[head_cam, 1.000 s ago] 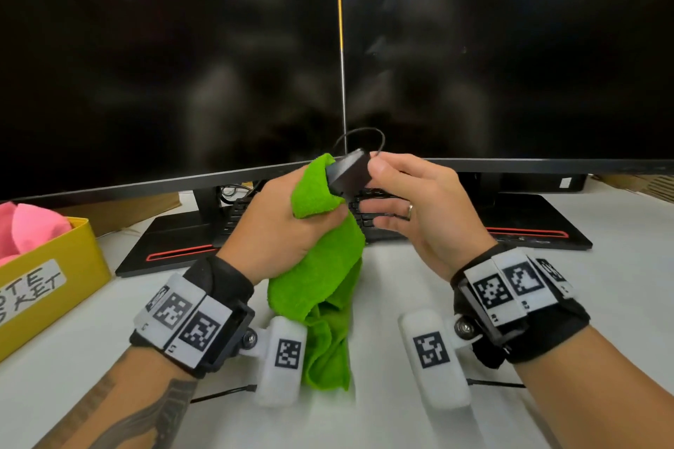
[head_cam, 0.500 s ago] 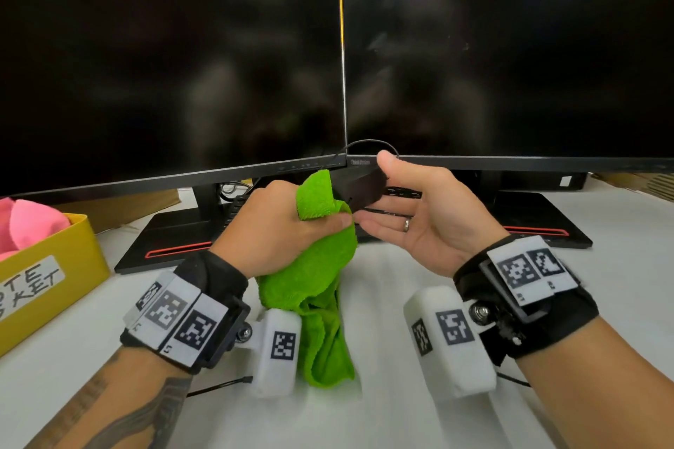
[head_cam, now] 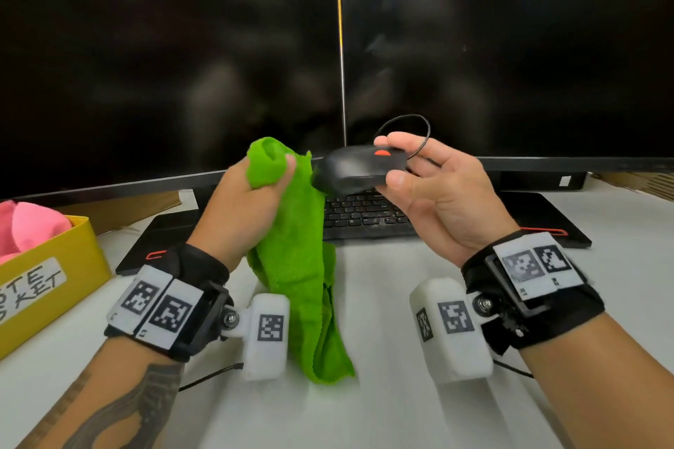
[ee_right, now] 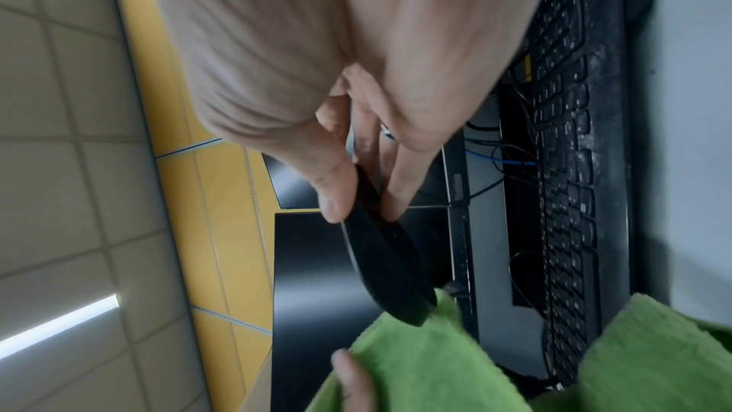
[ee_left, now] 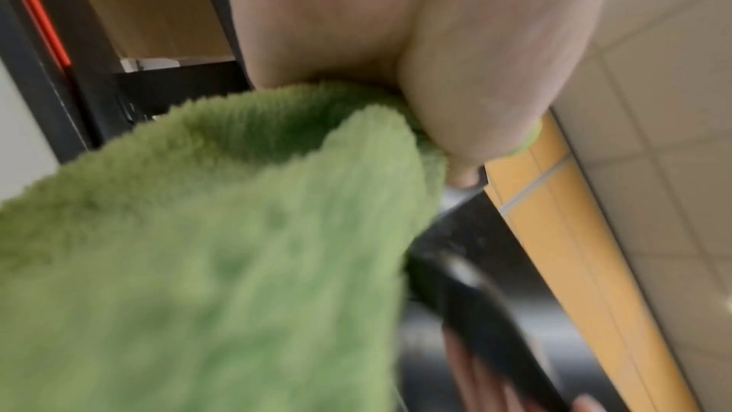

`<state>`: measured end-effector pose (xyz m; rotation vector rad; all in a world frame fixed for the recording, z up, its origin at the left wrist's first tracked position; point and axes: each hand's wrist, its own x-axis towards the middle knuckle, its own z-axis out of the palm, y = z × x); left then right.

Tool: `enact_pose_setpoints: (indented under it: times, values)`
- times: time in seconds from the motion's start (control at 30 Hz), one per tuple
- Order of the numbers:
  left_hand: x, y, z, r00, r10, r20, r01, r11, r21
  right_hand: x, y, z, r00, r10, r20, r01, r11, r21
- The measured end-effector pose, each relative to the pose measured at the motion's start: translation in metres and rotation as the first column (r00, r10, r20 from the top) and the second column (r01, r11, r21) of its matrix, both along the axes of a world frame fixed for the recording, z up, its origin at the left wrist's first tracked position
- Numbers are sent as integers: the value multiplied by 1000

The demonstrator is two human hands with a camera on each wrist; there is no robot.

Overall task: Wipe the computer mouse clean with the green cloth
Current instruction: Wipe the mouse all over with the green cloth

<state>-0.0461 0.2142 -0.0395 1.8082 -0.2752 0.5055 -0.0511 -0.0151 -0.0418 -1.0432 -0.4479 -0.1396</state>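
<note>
The glossy black plastic computer mouse (head_cam: 359, 171) with its red scroll wheel sits pinched by its cabled front end between my right hand's (head_cam: 443, 197) thumb and fingers, held up off the desk, top side up. My left hand (head_cam: 242, 210) grips the fuzzy green microfibre cloth (head_cam: 295, 259) bunched in its fist. The cloth touches the mouse's rear end, and its loose tail hangs down below my left wrist.

Two dark monitors (head_cam: 167, 58) stand side by side on a white desk (head_cam: 383, 412), a yellow wall strip (head_cam: 338, 29) showing between them. A black keyboard (head_cam: 361, 213) lies below the screens. A yellow bin (head_cam: 54, 277) holds pink cloths (head_cam: 25, 226) at left. Overhead, pale ceiling tiles (ee_right: 59, 90) carry a lit light strip (ee_right: 59, 325).
</note>
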Motion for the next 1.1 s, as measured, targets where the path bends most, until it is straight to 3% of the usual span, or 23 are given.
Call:
enact_pose_setpoints:
  times: [0.07, 0.2, 0.33, 0.43, 0.53, 0.6, 0.67, 0.73, 0.77, 0.97, 1.1]
  values:
    - [-7, -2, 6, 995, -101, -18, 98, 988, -119, 1, -1, -1, 999, -38, 15, 38, 999, -37]
    - [-14, -4, 5, 979, -206, 14, 206, 977, -63, 3, 1, -5, 997, -63, 38, 66, 994, -90]
    - [-12, -3, 4, 952, -307, -16, 297, 931, -211, 6, -1, -6, 997, -38, 62, 43, 997, -71]
    - [-13, -5, 5, 861, -505, 63, 506, 835, -217, 6, 2, -8, 997, -15, 77, 21, 997, -77]
    - [-18, -4, 4, 739, -671, -56, 663, 740, -116, 6, 5, -9, 997, -8, 75, 14, 997, -82]
    - [-19, -5, 5, 714, -690, -115, 686, 723, -80, 5, 8, -9, 998, 0, 68, 4, 997, -71]
    - [-18, -10, 4, 772, -623, -126, 627, 779, -6, 4, 12, -11, 998, 7, 65, -2, 998, -70]
    - [-16, -15, 0, 885, -464, -31, 456, 855, 247, 2, 15, -12, 999, 14, 52, -10, 997, -73]
    - [-15, -17, -3, 901, -433, 6, 409, 855, 317, 1, 16, -13, 999, 25, 43, -21, 997, -72]
    - [-17, -25, -8, 938, -342, 61, 329, 931, 157, -7, 19, -7, 997, 70, 16, -69, 997, -19]
    - [-17, -21, -3, 923, -383, 40, 379, 922, 84, -7, 20, -6, 998, 56, -13, -55, 998, 23]
